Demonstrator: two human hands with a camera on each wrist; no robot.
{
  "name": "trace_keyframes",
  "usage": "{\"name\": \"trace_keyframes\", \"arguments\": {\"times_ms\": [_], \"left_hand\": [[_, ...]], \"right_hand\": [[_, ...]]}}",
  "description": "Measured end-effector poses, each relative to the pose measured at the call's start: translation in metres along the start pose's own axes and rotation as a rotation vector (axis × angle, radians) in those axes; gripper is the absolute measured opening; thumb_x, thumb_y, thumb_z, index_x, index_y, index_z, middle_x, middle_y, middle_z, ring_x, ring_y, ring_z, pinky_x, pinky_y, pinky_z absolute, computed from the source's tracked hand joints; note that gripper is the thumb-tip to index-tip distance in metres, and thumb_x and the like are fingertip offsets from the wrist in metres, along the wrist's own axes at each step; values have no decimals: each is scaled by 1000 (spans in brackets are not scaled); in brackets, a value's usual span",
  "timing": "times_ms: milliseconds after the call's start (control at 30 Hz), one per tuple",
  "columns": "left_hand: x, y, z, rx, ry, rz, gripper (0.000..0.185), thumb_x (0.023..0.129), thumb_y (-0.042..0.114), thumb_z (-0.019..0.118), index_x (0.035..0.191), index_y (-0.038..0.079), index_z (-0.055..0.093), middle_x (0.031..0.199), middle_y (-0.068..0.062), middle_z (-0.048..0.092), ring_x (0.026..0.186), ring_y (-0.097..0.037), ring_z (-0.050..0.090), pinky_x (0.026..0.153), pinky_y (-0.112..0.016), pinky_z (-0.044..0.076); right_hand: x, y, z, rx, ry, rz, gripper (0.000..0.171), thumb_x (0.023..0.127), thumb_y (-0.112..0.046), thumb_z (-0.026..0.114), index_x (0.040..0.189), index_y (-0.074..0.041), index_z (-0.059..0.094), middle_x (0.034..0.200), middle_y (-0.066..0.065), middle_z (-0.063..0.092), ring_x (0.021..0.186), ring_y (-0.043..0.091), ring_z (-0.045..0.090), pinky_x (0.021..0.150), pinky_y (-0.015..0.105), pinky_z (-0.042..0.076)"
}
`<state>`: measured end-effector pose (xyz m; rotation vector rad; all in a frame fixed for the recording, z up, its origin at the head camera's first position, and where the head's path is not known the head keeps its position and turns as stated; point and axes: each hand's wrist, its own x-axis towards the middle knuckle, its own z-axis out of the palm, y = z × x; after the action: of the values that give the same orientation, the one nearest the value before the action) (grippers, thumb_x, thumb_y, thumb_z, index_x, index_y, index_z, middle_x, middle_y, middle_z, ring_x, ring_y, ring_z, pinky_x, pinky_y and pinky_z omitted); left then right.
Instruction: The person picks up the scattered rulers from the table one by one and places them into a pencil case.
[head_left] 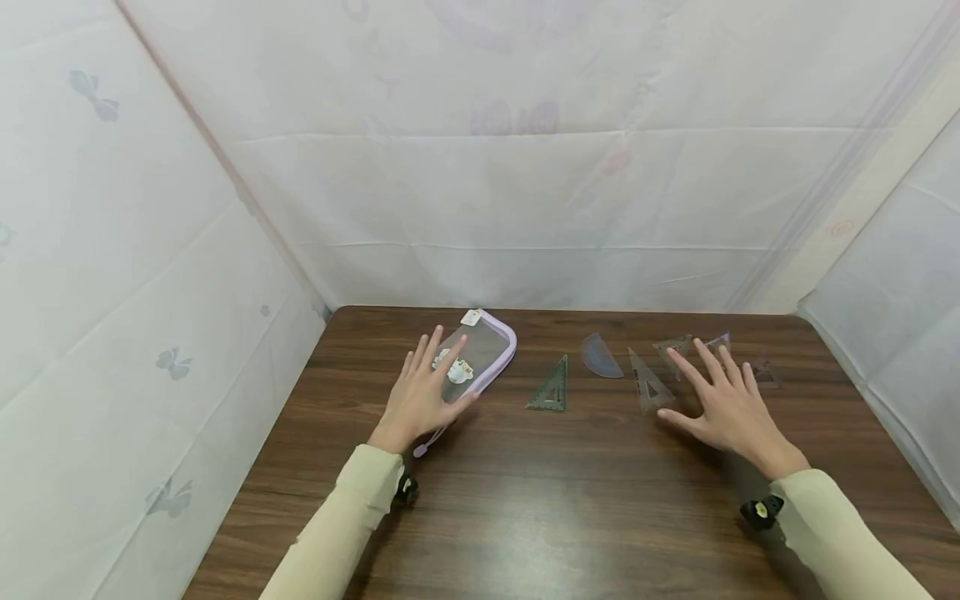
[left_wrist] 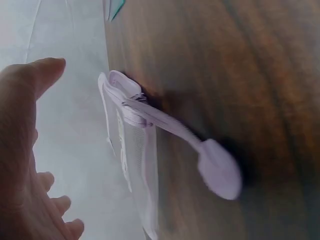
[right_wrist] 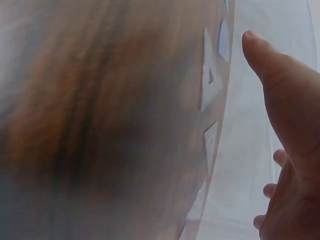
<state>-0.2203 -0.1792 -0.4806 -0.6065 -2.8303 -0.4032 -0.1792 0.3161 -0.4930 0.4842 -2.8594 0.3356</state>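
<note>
My left hand, fingers spread, is above a mesh zip pouch with a lilac zipper border and a white cartoon patch. The pouch's lilac zipper pull lies toward the near side, and in the left wrist view the hand is apart from the pouch. Over on the right, my right hand hovers with fingers spread, holding nothing. Near its thumb lies a clear set square. Several more clear pieces, among them another set square, lie beyond and partly behind its fingers.
Between the hands lie a green-tinted set square and a bluish protractor. The dark wooden table meets white patterned sheets at the back and on both sides.
</note>
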Motion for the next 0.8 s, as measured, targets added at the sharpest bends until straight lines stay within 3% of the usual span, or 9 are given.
{"name": "trace_keyframes", "arguments": {"times_ms": [267, 433, 800], "left_hand": [[11, 9, -2, -57, -58, 12, 86, 93, 52, 71, 163, 31, 26, 171, -14, 10, 152, -45, 23, 111, -70, 41], [19, 13, -3, -43, -47, 48, 84, 92, 46, 76, 162, 26, 33, 169, -19, 17, 144, -49, 37, 101, -63, 53], [36, 27, -1, 30, -74, 54, 81, 90, 41, 80, 158, 21, 39, 162, -24, 33, 136, -45, 48, 78, -58, 62]], "right_hand": [[19, -12, -1, 18, -11, -83, 100, 85, -56, 79, 164, -28, 24, 166, 23, 22, 146, 58, 20, 110, 84, 18], [32, -22, 0, 48, -57, -121, 95, 87, -56, 78, 162, -25, 29, 166, 22, 23, 147, 57, 20, 112, 82, 18], [54, -42, 1, 111, -114, -166, 91, 89, -47, 79, 162, -22, 31, 166, 23, 24, 150, 53, 17, 114, 81, 17]]}}
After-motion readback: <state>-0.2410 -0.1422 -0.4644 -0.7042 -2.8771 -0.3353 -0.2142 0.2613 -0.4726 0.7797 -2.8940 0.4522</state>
